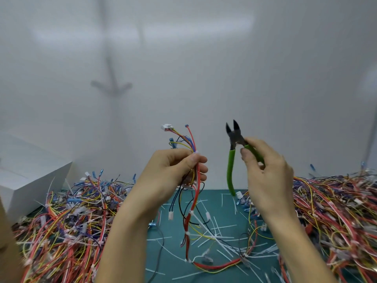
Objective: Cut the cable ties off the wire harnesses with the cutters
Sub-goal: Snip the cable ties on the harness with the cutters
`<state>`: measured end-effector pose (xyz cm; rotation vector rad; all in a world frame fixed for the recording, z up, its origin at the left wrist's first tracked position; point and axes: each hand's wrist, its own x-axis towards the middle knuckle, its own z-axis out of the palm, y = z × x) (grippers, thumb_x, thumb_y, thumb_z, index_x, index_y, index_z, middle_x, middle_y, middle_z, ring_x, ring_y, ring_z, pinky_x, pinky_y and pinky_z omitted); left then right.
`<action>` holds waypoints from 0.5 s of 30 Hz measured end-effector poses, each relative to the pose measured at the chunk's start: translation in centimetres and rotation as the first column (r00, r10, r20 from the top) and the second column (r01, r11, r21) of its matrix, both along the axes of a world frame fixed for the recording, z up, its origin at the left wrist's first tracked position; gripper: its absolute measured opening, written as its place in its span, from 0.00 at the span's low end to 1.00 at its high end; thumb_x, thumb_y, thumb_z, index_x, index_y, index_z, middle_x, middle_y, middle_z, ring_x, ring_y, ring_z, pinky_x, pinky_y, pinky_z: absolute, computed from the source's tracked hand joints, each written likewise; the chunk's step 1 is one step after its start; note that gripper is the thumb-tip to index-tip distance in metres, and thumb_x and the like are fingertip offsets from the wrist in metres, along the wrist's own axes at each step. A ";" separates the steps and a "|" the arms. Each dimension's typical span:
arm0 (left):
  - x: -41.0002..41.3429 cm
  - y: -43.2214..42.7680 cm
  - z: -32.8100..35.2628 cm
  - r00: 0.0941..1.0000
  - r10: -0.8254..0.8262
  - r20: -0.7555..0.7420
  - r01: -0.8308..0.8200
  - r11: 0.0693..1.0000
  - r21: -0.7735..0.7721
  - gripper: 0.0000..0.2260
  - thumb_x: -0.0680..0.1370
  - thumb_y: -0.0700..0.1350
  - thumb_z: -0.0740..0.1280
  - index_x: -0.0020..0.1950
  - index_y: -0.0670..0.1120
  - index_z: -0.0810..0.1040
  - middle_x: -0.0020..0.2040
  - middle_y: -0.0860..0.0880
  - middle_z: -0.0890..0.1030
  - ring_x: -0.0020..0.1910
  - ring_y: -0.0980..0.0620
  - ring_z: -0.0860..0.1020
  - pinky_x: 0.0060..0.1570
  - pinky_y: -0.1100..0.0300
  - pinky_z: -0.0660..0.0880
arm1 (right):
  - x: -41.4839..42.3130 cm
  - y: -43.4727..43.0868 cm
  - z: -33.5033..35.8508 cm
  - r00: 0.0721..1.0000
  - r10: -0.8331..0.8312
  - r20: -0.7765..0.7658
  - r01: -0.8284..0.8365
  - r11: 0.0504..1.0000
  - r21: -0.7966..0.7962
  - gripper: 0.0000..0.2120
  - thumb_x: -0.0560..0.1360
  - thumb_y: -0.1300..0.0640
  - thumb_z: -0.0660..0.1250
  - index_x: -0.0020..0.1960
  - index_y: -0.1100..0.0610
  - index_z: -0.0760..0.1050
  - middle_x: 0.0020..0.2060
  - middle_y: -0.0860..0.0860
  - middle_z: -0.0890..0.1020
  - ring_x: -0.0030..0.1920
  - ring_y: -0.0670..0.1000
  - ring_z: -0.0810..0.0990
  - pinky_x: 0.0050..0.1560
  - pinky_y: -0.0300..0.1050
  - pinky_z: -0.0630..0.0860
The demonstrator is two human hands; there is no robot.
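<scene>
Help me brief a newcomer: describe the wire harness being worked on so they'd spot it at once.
Find the green mat between two heaps of harnesses. Above it, the left hand grips one wire harness beside the green-handled cutters in the right hand. Unlike the heaped ones, it stands upright in the air, a white connector at its top.

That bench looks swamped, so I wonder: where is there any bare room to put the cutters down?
Barest is the green mat strip by the wall, between the hanging harness and the cutters. The white box top is free too. Mid-mat is strewn with cut ties; wire piles crowd both sides.
</scene>
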<state>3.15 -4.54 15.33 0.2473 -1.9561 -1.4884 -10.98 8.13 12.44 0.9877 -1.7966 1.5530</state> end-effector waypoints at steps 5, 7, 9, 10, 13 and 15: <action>-0.3 0.0 0.0 0.995 0.065 -0.072 -0.060 0.995 0.076 0.07 0.79 0.39 0.66 0.50 0.45 0.85 0.46 0.47 0.86 0.45 0.52 0.84 0.44 0.61 0.81 | 0.6 0.2 1.0 0.896 0.251 0.365 -0.227 0.968 -0.107 0.15 0.80 0.44 0.57 0.52 0.52 0.77 0.32 0.46 0.69 0.31 0.44 0.67 0.38 0.48 0.64; -0.4 0.0 -0.1 0.993 0.075 -0.090 -0.070 0.996 0.062 0.07 0.79 0.38 0.67 0.51 0.45 0.85 0.47 0.47 0.86 0.44 0.54 0.84 0.41 0.66 0.79 | 1.2 0.2 1.5 0.799 0.336 0.499 -0.320 0.940 -0.122 0.27 0.71 0.30 0.56 0.49 0.53 0.76 0.33 0.44 0.67 0.32 0.44 0.65 0.38 0.46 0.63; -0.3 0.1 -0.1 0.993 0.077 -0.088 -0.075 0.997 0.023 0.07 0.79 0.38 0.67 0.50 0.46 0.85 0.46 0.48 0.86 0.44 0.56 0.83 0.41 0.67 0.78 | 1.9 0.2 1.5 0.810 0.304 0.502 -0.332 0.943 -0.034 0.29 0.63 0.26 0.63 0.45 0.52 0.72 0.32 0.42 0.68 0.31 0.43 0.67 0.37 0.46 0.65; -0.3 0.1 -0.1 0.994 0.071 -0.086 -0.071 0.997 0.002 0.07 0.79 0.38 0.67 0.50 0.46 0.85 0.46 0.50 0.87 0.43 0.57 0.82 0.42 0.67 0.78 | 2.0 0.1 1.5 0.828 0.291 0.480 -0.335 0.942 0.007 0.26 0.62 0.30 0.67 0.43 0.52 0.71 0.30 0.40 0.68 0.29 0.41 0.67 0.35 0.44 0.65; -0.4 0.0 -0.1 0.995 0.071 -0.072 -0.077 0.993 -0.086 0.08 0.80 0.38 0.66 0.51 0.45 0.85 0.41 0.59 0.84 0.38 0.59 0.77 0.45 0.64 0.76 | 2.1 -0.2 1.2 0.821 0.353 0.449 -0.427 0.901 0.072 0.13 0.69 0.47 0.71 0.43 0.53 0.70 0.30 0.41 0.69 0.30 0.42 0.67 0.34 0.40 0.70; -0.4 0.1 -0.1 0.993 0.098 -0.068 -0.107 0.983 -0.147 0.09 0.81 0.39 0.64 0.51 0.47 0.84 0.38 0.61 0.82 0.36 0.61 0.75 0.43 0.65 0.74 | 2.2 -0.2 1.3 0.773 0.406 0.488 -0.525 0.841 0.132 0.01 0.77 0.55 0.66 0.47 0.52 0.75 0.37 0.46 0.74 0.35 0.44 0.73 0.43 0.47 0.78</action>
